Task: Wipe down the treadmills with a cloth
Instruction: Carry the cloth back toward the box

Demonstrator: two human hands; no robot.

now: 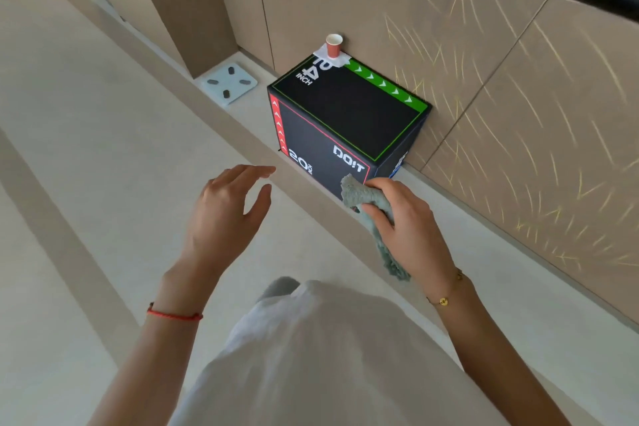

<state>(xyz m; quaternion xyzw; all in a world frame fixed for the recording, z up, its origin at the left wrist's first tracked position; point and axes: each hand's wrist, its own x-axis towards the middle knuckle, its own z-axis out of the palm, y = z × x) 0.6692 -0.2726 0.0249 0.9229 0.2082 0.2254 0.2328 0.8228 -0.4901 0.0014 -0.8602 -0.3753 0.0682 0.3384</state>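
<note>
My right hand [404, 218] grips a grey-green cloth [366, 199], bunched in the fingers, with one end sticking up and the other hanging down past the wrist. The hand is just in front of the near lower corner of a black plyo box [345, 114]. My left hand [228, 207] hovers over the floor to the left, fingers relaxed and spread, holding nothing. No treadmill is in view.
A red paper cup [334, 45] stands on a white tissue at the box's far corner, against the beige panelled wall [484, 62]. A white bathroom scale [229, 82] lies on the floor left of the box. The light floor [86, 114] stretches away to the left.
</note>
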